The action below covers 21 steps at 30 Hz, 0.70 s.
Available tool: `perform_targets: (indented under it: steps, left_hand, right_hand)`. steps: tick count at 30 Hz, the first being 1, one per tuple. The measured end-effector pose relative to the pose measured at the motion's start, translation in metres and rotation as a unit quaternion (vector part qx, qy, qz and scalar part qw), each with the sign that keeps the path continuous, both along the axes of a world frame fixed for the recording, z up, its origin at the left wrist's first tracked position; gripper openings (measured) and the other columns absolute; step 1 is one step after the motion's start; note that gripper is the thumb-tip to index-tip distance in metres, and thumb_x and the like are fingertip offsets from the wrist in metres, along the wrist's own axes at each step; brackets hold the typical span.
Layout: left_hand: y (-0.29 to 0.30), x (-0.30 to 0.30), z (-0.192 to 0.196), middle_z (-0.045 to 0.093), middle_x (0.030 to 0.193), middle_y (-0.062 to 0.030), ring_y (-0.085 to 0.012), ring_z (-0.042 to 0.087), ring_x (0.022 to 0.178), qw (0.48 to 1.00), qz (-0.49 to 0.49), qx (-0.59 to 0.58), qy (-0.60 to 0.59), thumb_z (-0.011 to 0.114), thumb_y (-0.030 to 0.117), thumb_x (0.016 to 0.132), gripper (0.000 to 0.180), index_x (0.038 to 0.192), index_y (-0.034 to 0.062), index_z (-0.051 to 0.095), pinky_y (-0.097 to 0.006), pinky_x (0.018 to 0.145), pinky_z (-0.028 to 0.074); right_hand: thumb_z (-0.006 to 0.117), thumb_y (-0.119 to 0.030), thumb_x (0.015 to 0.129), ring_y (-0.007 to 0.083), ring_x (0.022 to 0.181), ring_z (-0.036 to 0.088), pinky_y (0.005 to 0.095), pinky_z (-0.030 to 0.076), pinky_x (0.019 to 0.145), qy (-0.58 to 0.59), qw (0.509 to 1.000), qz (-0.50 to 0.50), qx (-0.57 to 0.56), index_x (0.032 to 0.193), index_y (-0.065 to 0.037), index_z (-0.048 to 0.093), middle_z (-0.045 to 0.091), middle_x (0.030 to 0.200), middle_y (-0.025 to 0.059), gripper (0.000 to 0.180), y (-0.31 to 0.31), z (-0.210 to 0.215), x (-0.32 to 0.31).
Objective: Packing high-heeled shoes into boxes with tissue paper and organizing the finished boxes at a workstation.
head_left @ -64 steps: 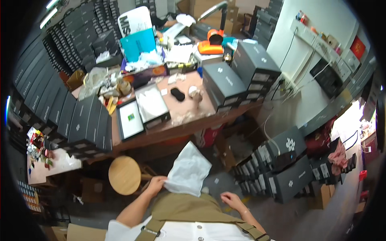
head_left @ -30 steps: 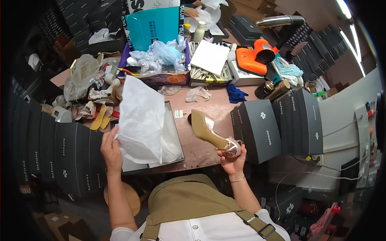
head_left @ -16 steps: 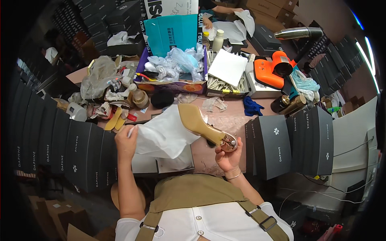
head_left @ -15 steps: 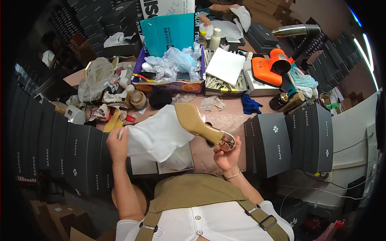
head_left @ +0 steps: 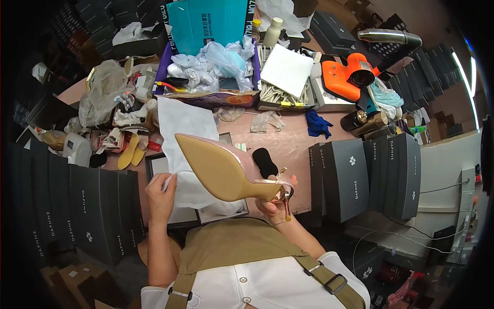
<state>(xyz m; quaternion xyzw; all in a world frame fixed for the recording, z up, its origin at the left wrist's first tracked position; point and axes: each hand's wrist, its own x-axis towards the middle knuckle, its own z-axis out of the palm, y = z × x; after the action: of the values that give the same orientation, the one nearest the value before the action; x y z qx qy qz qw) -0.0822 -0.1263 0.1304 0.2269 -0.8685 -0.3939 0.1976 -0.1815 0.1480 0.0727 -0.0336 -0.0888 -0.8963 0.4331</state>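
My right hand (head_left: 274, 208) grips a pink glittery high-heeled shoe (head_left: 243, 157) by its heel end. Its tan sole is turned up toward me, the pointed toe aiming left, and a thin gold heel sticks out past my fingers. My left hand (head_left: 160, 193) pinches the edge of a white wrapping sheet (head_left: 186, 126), which hangs spread out behind the shoe's toe. Beneath both lies an open dark shoe box (head_left: 186, 224) with white paper (head_left: 222, 210) in it, partly hidden by the sheet and shoe.
Stacked dark shoe boxes stand left (head_left: 98, 206) and right (head_left: 346, 181). Across the table are a purple carton (head_left: 206, 100) of crumpled paper, a tray of white sticks (head_left: 284, 98), an orange device (head_left: 340, 80), a blue cloth (head_left: 319, 124) and a black oval pad (head_left: 265, 162).
The shoe has turned from a side-on view to show its sole, its toe swinging left over the sheet. The sheet now hangs more upright, and my left hand has lowered slightly.
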Motion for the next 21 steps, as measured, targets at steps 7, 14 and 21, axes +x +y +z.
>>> perform_targets:
  steps: [7,14,21]
  left_hand:
    - [0.027,-0.034,-0.009,0.059,0.066,-0.0124,-0.02,0.055,0.057,0.996,-0.04,0.069,-0.027,0.064,0.012,0.084,0.015,0.081,-0.0031,0.062,-0.03,0.054,0.042]
    - [0.041,-0.039,-0.022,0.058,0.064,-0.0107,-0.0154,0.054,0.057,0.991,-0.076,0.099,-0.044,0.063,0.012,0.084,0.015,0.08,-0.0027,0.062,-0.028,0.054,0.042]
    - [0.042,-0.028,-0.026,0.06,0.068,-0.0072,-0.0121,0.055,0.062,0.984,-0.093,0.13,-0.077,0.064,0.012,0.084,0.014,0.089,-0.0017,0.063,-0.026,0.058,0.044]
  right_hand:
    - [0.044,-0.073,0.076,0.0173,0.049,0.054,0.023,0.04,0.041,-0.092,0.992,-0.012,0.084,0.11,-0.002,0.061,0.065,0.092,0.0115,0.08,0.008,-0.011,-0.011]
    - [0.054,-0.058,0.082,0.0157,0.071,0.056,0.0208,0.049,0.055,-0.183,0.981,-0.051,0.044,0.11,-0.008,0.061,0.063,0.087,0.0043,0.058,0.005,-0.004,-0.019]
    - [0.063,-0.043,0.082,0.0192,0.082,0.062,0.0232,0.057,0.065,-0.216,0.97,-0.08,0.081,0.107,-0.008,0.064,0.064,0.093,0.0048,0.043,0.007,-0.013,-0.018]
